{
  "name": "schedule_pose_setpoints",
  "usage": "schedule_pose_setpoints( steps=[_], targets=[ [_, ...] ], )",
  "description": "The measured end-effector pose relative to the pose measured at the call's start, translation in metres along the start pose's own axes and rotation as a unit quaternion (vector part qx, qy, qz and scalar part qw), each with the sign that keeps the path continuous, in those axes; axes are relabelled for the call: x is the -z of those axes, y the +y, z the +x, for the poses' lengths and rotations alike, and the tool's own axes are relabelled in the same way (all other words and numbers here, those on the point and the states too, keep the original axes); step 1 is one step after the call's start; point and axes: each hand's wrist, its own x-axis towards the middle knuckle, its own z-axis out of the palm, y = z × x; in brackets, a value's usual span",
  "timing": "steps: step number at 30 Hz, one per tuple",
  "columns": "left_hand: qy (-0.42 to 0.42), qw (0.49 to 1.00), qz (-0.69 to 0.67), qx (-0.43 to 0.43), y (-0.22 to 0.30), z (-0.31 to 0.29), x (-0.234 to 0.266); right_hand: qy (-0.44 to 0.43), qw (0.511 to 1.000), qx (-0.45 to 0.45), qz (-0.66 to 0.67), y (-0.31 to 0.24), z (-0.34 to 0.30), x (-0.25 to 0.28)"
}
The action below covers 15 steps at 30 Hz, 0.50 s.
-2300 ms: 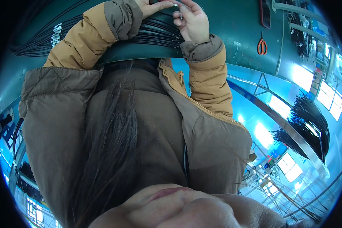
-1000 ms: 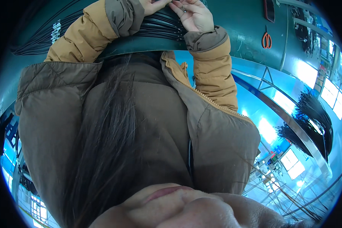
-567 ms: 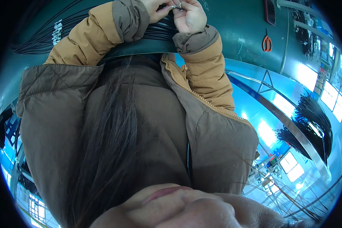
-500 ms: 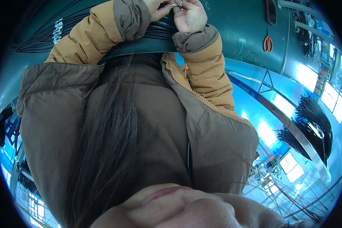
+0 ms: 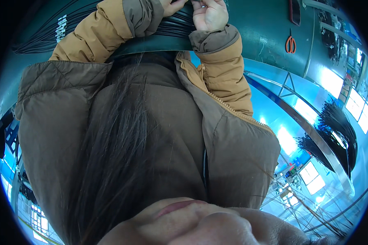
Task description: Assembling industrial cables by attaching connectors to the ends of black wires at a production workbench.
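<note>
Both hands are at the top edge of the head view, above a bundle of thin black cables (image 5: 173, 27) on a dark green table. My left hand (image 5: 172, 7) has its thumb and fingers closed in a pinch. A little to its right, my right hand (image 5: 210, 17) is turned palm toward me, with its fingers curled together. A small dark, shiny piece shows at the right fingertips. The picture's edge cuts off the fingertips, so what each hand grips cannot be made out. White connectors (image 5: 61, 28) sit in a row on the cables at the left.
Orange-handled scissors (image 5: 290, 44) lie on the green table (image 5: 259, 38) to the right, with a dark phone-like slab (image 5: 294, 12) beyond them. Farther right, bunches of black cables (image 5: 339, 130) hang over a metal rail (image 5: 315, 136).
My hands have moved slightly up and a little apart, so their fingertips are now partly out of the picture. The whole view has shifted a little.
</note>
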Motion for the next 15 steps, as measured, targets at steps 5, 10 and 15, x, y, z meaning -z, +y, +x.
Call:
schedule_pose_setpoints(
  steps=[5,10,15],
  targets=[
    [0.015,1.000,-0.010,-0.004,0.001,0.002,-0.001,0.029,0.999,0.023,-0.018,0.001,-0.006,-0.009],
    [0.024,1.000,0.007,0.000,0.003,0.005,-0.001,0.041,0.996,0.048,-0.062,0.000,-0.014,-0.013],
    [0.028,0.999,0.018,-0.031,0.002,0.001,0.006,0.026,0.948,0.095,-0.303,0.002,-0.025,-0.042]
  ],
)
